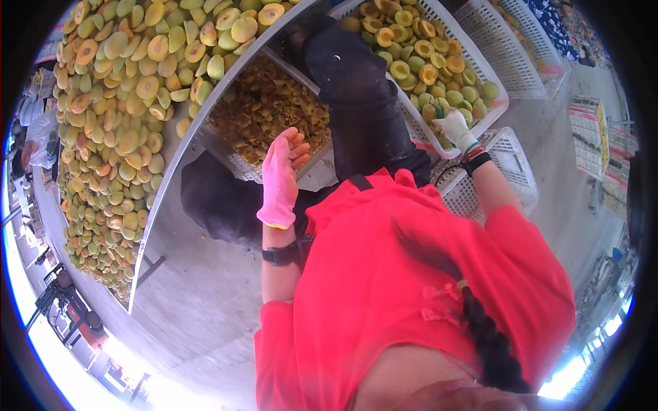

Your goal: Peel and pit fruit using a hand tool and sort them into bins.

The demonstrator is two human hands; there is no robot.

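My left hand (pixel 282 177), in a pink knit glove, is raised over my lap beside a crate of brown and orange fruit scraps (pixel 267 103). Its palm is turned inward, its fingers are slightly curled, and nothing shows in it. My right hand (pixel 456 131), in a white glove, reaches over the near corner of a white plastic crate (pixel 480 49). That crate holds halved stone fruit (pixel 426 74), apricot-like, several with hollow orange centres. A small green-handled tool (pixel 440 112) sticks out from my right fingers; its working end cannot be made out.
A metal-rimmed table (pixel 177 146) heaped with halved fruit (pixel 115 108) stands on my left. White perforated crates (pixel 488 174) stand to my right, with more crates (pixel 506 46) beyond. My legs (pixel 360 113) lie between the scrap crate and the fruit crate. A person (pixel 41 138) is at the far left.
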